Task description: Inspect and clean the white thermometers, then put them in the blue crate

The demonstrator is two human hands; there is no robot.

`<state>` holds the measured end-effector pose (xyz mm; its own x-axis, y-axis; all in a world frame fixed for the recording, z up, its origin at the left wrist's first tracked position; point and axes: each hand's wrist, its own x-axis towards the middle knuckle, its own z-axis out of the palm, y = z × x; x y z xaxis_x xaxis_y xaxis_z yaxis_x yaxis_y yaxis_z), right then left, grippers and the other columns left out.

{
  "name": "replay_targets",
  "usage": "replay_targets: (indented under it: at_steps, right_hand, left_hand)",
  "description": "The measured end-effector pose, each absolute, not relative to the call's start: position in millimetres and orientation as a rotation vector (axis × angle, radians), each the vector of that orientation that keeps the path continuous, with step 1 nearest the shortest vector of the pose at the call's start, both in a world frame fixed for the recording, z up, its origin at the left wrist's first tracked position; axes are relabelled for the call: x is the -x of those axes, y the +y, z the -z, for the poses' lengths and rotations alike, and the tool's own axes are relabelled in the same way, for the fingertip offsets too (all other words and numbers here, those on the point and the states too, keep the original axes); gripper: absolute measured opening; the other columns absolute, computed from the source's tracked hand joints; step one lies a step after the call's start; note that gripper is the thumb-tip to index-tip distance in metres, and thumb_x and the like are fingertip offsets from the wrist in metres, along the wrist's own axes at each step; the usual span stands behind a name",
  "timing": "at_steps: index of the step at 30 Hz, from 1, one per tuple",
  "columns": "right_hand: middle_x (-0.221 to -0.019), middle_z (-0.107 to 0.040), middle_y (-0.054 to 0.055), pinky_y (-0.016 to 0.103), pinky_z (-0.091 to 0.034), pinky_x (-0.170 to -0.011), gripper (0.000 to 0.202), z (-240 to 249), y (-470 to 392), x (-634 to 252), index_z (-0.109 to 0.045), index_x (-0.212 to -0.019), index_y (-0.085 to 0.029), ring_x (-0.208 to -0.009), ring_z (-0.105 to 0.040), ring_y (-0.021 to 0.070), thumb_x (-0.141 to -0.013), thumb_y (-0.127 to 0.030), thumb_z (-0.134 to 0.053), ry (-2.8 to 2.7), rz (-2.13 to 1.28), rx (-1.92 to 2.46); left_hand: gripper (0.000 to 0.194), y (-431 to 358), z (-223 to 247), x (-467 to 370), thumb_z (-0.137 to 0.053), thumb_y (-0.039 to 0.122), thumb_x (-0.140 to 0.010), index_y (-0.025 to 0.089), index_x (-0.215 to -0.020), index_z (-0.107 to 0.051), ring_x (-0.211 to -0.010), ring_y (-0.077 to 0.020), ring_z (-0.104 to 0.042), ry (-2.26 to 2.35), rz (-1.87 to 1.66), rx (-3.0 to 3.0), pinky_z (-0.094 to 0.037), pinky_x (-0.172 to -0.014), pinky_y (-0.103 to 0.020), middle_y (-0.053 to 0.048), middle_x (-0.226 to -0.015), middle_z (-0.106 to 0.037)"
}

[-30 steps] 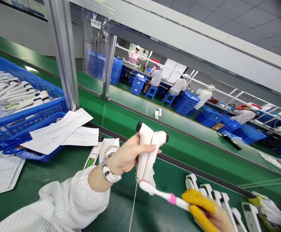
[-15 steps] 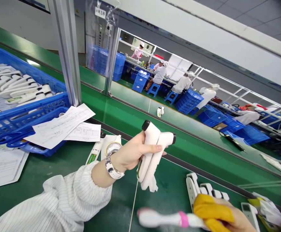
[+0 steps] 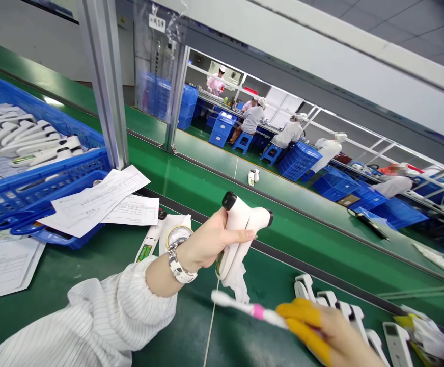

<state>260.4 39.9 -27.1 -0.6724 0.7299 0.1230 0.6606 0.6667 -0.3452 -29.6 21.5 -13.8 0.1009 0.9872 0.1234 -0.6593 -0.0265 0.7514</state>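
Observation:
My left hand [image 3: 211,239], with a watch [image 3: 179,262] at its wrist, is closed around two white infrared thermometers [image 3: 241,216] pressed together upright, their black tips pointing up and outward. A crumpled white piece [image 3: 239,288], perhaps tissue, hangs below them. My right hand [image 3: 317,323] wears yellow finger covers and grips a white toothbrush [image 3: 235,305] with a pink band, slightly blurred. The brush head points left, just below the thermometers and apart from them. Beyond my right hand, several more white thermometers [image 3: 304,285] lie in a row on the green bench [image 3: 191,326].
On the left stands a blue basket [image 3: 88,160] of thermometers, with papers [image 3: 103,199] and a blue tray [image 3: 75,239] before it. A tape roll [image 3: 178,234] lies near my left wrist. Two thermometers [image 3: 252,177] sit across the green channel. Several people work at far benches.
My right hand has moved up and left, and the toothbrush now tilts with its head higher and nearer the thermometers. My left hand keeps its hold, the thermometers shifting slightly.

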Motion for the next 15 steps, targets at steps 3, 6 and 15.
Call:
replay_targets:
  at_steps: [3, 6, 15]
  right_hand:
    - [-0.077, -0.071, 0.002, 0.027, -0.056, -0.061, 0.017, 37.4, 45.0, -240.5, -0.071, -0.088, -0.030, -0.066, -0.067, 0.0183, -0.086, -0.034, -0.055, -2.934, -0.679, 1.062]
    - [-0.093, -0.071, 0.006, 0.034, -0.056, -0.075, 0.022, 47.9, 51.8, -226.4, -0.069, -0.098, -0.026, -0.084, -0.067, 0.0218, -0.089, -0.034, -0.051, -2.813, -0.678, 1.034]
    - [-0.119, -0.064, 0.011, 0.041, -0.051, -0.088, 0.044, 59.8, 43.0, -157.0, -0.048, -0.126, -0.025, -0.104, -0.063, 0.0247, -0.086, -0.042, -0.055, -2.000, -1.454, 0.743]
  left_hand:
    - [0.048, 21.9, 13.4, 30.4, -0.070, 0.014, -0.073, 0.016, -0.117, -0.049, -0.089, -0.0211, -0.062, 0.520, -1.424, -0.757, -0.047, -0.081, -0.038, -0.014, -0.112, -0.060]
    - [0.046, 22.3, 13.2, 29.4, -0.067, 0.012, -0.074, 0.014, -0.116, -0.049, -0.092, -0.0224, -0.062, 0.518, -1.447, -0.746, -0.047, -0.083, -0.038, -0.015, -0.110, -0.061]
    - [0.038, 21.3, 20.8, 15.1, -0.068, 0.014, -0.075, 0.019, -0.110, -0.056, -0.103, -0.0235, -0.060, 0.501, -1.396, -0.694, -0.049, -0.082, -0.033, -0.011, -0.112, -0.064]
